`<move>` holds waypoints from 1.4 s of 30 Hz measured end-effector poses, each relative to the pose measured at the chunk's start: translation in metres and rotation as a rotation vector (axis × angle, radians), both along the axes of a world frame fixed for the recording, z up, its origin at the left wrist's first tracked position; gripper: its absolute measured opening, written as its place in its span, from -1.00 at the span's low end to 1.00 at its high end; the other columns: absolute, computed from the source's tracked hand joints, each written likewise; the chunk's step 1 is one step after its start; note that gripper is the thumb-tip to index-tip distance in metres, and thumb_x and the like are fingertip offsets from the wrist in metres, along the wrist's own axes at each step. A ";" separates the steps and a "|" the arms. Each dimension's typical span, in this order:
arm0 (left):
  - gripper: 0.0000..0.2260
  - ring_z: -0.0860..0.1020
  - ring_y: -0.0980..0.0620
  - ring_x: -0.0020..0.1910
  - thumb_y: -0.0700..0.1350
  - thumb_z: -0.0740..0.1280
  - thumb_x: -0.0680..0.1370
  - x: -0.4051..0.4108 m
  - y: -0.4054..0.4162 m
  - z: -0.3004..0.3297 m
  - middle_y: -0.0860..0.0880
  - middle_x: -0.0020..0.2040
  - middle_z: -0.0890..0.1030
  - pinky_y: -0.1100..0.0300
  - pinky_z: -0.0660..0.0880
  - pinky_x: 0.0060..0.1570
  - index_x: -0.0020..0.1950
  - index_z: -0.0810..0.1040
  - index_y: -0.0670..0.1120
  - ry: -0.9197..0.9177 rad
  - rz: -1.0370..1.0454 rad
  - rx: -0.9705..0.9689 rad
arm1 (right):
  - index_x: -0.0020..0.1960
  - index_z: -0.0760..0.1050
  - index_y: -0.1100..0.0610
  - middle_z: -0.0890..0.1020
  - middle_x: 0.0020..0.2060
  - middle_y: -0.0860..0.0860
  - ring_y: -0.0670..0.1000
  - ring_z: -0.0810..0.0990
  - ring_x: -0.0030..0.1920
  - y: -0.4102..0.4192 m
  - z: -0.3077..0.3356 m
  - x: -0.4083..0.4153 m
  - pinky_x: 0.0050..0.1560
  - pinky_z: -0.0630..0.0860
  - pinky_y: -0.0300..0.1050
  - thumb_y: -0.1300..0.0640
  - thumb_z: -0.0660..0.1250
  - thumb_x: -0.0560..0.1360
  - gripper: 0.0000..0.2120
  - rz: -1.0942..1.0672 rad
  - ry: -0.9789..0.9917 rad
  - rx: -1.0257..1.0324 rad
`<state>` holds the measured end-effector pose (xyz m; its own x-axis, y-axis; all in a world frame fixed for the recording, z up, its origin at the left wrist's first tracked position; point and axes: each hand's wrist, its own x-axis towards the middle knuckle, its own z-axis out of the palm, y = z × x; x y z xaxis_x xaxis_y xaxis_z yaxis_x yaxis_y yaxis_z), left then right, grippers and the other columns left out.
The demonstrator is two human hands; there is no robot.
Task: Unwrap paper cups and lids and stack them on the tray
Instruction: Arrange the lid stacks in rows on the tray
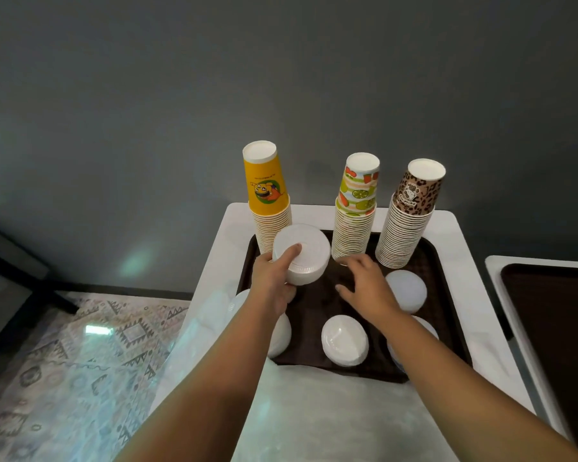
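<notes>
Three upside-down stacks of paper cups stand along the far edge of the dark brown tray (317, 301): a yellow stack (269, 198), a fruit-print stack (356, 208) and a leopard-print stack (409, 215). My left hand (274, 281) grips a stack of white lids (302, 253), held above the tray's far-left part in front of the yellow cups. My right hand (364, 285) hovers over the tray's middle, fingers spread, holding nothing. More white lid stacks sit on the tray: one at the front middle (344, 340), one at the right (407, 290), others partly hidden by my arms.
The tray rests on a white table (461, 261) against a grey wall. Clear plastic wrapping (211, 315) lies at the table's left edge. A second brown tray (554, 311) sits on another table to the right. Patterned floor lies to the left.
</notes>
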<state>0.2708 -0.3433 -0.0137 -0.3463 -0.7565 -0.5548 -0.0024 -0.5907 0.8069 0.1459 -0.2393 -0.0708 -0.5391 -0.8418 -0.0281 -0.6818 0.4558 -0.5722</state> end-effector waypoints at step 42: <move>-0.49 0.48 -0.11 0.18 -0.11 0.44 0.47 0.049 -0.055 -0.007 -0.10 0.24 0.49 -0.09 0.49 0.23 0.37 0.33 -0.13 -0.061 0.057 0.002 | 0.36 0.36 -0.04 0.35 0.30 0.02 0.13 0.41 0.25 -0.047 -0.023 0.017 0.22 0.44 0.06 0.15 0.48 0.38 -0.40 0.232 0.034 0.237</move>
